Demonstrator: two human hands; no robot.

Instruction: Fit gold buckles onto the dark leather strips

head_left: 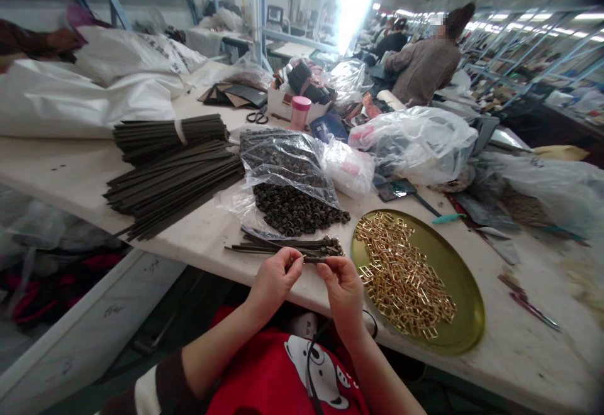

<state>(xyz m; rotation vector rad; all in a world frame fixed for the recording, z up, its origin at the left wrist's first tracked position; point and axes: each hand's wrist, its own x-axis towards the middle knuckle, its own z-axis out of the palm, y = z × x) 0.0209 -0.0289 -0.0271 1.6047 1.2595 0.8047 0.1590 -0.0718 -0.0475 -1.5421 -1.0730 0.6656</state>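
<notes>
Over the table's front edge, my left hand (276, 276) and my right hand (343, 283) pinch a dark narrow strap (313, 260) stretched between them. A small gold-coloured bit shows at my left fingertips, too small to make out fully. Just behind my hands lies a bundle of similar straps (264, 246), with metal fittings at its right end. Small dark loops (287, 209) spill from a clear plastic bag (287, 151) behind that. To the right of my right hand, many gold rectangular buckles (408, 276) lie heaped on an oval gold tray (465, 289).
Two stacks of dark strips (174, 182) lie at the left, before white sacks (89, 97). A pink-lidded jar (300, 113), scissors (257, 117) and plastic bags (415, 141) are farther back. A turquoise-handled tool (448, 218) lies behind the tray. A person (427, 66) stands in the background.
</notes>
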